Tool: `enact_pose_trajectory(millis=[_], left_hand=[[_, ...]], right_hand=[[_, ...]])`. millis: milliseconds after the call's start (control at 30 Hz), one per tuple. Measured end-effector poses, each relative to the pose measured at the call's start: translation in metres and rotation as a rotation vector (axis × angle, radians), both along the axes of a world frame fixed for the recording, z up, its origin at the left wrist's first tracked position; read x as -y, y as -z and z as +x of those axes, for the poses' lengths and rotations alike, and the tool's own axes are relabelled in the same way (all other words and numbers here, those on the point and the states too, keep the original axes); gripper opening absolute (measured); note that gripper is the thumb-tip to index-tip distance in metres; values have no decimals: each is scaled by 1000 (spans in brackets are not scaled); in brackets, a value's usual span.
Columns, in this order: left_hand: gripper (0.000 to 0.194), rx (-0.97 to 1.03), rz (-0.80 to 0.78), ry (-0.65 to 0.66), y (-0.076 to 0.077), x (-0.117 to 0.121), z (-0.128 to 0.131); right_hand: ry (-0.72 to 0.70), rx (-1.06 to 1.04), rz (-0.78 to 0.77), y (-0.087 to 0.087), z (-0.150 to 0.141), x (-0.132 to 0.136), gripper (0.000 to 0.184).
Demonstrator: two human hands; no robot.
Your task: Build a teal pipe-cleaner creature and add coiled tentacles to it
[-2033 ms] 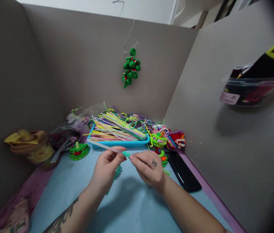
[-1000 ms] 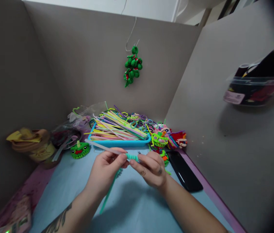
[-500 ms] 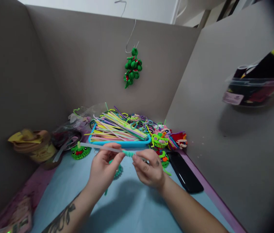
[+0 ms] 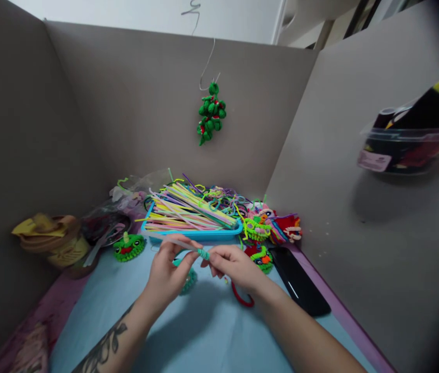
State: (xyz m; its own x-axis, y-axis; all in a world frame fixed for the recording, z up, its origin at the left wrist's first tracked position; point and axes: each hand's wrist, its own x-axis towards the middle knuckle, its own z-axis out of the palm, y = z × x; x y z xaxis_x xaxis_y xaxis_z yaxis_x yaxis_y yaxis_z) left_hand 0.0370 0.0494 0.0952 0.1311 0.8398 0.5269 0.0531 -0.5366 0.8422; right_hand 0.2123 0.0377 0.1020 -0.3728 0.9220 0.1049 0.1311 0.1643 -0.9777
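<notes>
My left hand is closed on a pale, translucent stick that points off to the upper left. Around the stick's right part sits a tight teal coil, apparently of pipe cleaner. The fingers of my right hand are pinched together at the coil's right end. Behind my left fingers a round teal fuzzy piece lies on the blue mat, partly hidden. A red loop rests beneath my right wrist.
A blue tray heaped with colourful pipe cleaners stands behind my hands. Green fuzzy figures lie to both sides. At right are a black phone and a wall-mounted clear bin. Green ornaments hang from a wire.
My right hand has turned and its fingers have shifted along the coil, which looks shorter and tighter. The red loop has come into sight. My left hand keeps its hold.
</notes>
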Motion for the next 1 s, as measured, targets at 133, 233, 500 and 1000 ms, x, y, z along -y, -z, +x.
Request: enact_pose_trajectory(millis=[133, 233, 500, 1000], left_hand=[[29, -116, -99, -38, -1, -7, -2], [13, -233, -190, -81, -5, -8, -4], [35, 9, -610, 28, -14, 2, 5], [40, 234, -756, 82, -9, 1, 12]], right_hand=[[109, -51, -2, 0, 4, -1, 36], [217, -36, 46, -2, 5, -1, 34], [438, 81, 306, 3, -2, 1, 26], [609, 501, 894, 15, -5, 4, 18]])
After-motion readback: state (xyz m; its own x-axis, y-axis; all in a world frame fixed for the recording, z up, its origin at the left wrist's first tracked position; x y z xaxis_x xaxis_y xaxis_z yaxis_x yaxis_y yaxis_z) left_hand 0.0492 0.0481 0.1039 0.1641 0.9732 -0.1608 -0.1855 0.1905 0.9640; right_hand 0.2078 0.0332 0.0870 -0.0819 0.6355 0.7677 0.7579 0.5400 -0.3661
